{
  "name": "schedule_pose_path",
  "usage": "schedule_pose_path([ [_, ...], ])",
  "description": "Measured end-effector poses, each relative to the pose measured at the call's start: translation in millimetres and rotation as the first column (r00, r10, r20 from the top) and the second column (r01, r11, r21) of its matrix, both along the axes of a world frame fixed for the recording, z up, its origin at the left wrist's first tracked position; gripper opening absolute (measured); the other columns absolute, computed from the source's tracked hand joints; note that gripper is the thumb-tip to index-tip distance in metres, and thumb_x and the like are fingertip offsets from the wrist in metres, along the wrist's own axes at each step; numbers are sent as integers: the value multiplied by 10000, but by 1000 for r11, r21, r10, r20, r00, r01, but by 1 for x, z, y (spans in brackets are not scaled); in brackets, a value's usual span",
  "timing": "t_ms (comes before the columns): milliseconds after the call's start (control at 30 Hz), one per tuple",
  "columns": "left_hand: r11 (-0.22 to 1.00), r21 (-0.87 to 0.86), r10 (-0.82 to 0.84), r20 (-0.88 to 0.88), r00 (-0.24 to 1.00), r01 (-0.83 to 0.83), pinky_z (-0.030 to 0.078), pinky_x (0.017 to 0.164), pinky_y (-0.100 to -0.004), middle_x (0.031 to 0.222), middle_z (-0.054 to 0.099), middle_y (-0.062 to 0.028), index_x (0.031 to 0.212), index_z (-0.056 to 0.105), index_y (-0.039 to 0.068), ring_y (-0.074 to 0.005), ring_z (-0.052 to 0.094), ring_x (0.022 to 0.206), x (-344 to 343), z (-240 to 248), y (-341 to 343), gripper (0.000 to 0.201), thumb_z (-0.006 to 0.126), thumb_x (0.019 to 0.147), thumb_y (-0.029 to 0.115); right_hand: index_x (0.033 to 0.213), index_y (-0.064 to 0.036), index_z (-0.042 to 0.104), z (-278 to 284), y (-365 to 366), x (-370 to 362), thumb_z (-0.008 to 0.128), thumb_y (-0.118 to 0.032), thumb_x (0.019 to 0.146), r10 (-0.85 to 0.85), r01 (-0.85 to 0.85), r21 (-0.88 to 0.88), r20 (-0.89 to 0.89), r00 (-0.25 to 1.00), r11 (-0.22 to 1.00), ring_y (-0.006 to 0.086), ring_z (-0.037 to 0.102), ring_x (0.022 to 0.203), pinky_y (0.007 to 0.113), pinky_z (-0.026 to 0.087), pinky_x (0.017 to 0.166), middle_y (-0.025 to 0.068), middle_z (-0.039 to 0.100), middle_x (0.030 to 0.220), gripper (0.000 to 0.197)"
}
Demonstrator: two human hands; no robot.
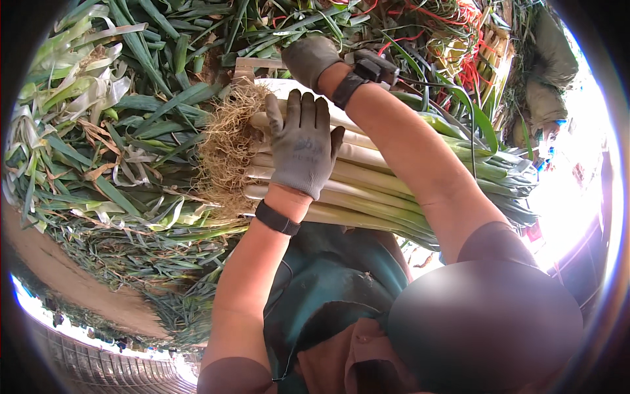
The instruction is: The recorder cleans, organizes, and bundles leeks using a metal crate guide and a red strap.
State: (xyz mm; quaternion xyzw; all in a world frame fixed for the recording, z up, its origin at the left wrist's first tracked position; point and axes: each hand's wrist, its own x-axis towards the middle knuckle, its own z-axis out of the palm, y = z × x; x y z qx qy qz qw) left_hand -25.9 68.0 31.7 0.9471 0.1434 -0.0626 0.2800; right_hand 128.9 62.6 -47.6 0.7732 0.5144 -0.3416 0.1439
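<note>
A thick pile of leeks (367,176) lies across in front of me, white stalks to the left and green leaves to the right. Their tangled tan roots (223,148) line up at the left end. Flat on top of the white stalks, near the roots, rests my left hand (303,148) in a grey glove, its fingers stretched out. My right hand (311,60), gloved in grey too, is at the pile's far side beside a wooden slat (259,64). Its fingers point away and are mostly hidden, so a grip cannot be made out.
Loose green leek leaves (164,111) cover the ground beyond and to the left. Red strings (469,69) tangle over more stalks at the far right. Filled sacks (551,65) stand at the right edge. A bare dirt strip (85,276) runs at the lower left.
</note>
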Motion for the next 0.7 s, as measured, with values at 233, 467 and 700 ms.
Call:
schedule_pose_path([
  [233,973,-231,59,248,967,0,259,1099,-576,1303,540,-162,1239,568,22,-327,462,1265,-14,20,42,491,650,865,330,863,-146,715,-66,-2,-14,568,-198,830,175,-162,127,-101,979,979,307,690,748,427,539,612,97,696,784,159],
  [467,726,-425,521,-174,836,-541,517,777,-281,1072,699,-69,1161,667,75,-141,647,919,-59,-89,186,263,598,942,205,843,-166,708,-97,-3,-3,568,-230,858,327,-289,265,-112,938,920,306,674,710,414,538,600,108,671,740,155],
  [700,911,-404,-53,-325,944,-88,490,810,-292,1131,672,-65,1188,647,89,-170,620,966,-43,-246,182,282,561,952,217,863,-127,703,-126,0,-5,539,-384,890,336,-243,387,-194,922,890,344,645,704,432,520,656,146,668,744,306],
])
